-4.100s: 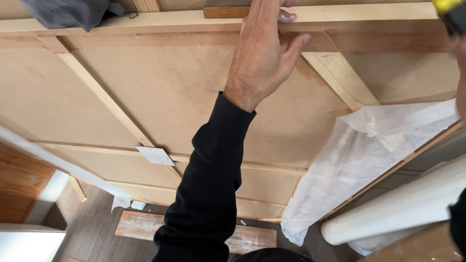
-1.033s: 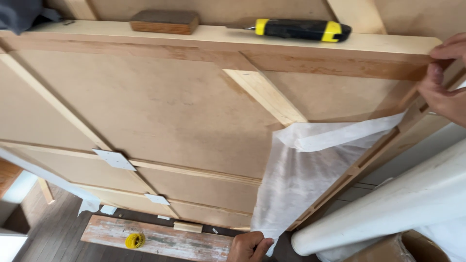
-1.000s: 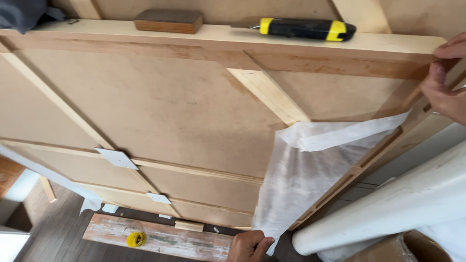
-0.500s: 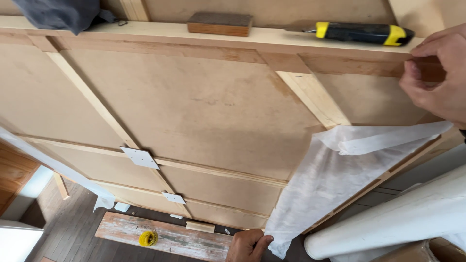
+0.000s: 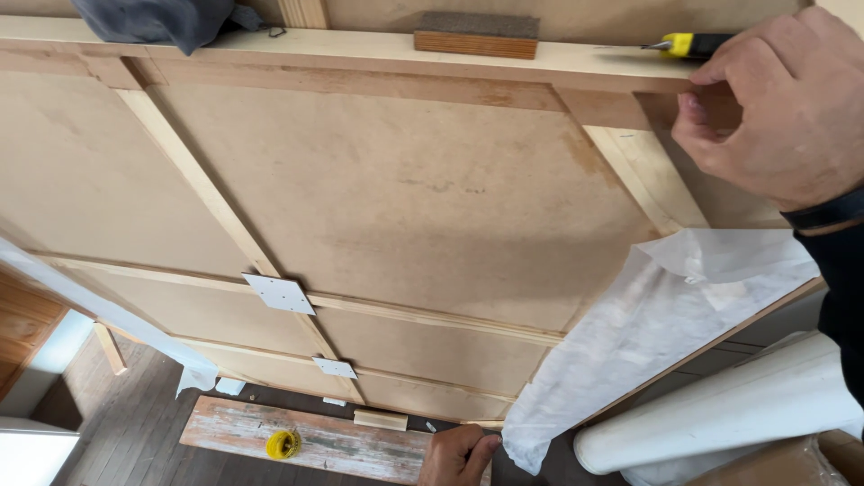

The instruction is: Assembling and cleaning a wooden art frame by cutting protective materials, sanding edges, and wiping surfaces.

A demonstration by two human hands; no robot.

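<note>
Your right hand (image 5: pixel 783 108) hangs raised with fingers curled and pinched; your left hand (image 5: pixel 457 454) sits low, loosely curled.

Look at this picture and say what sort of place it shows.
Probably a woodworking or renovation site: a framed wooden panel stands upright, a sanding block and utility knife rest on its top rail, and white sheeting hangs off it.
</note>
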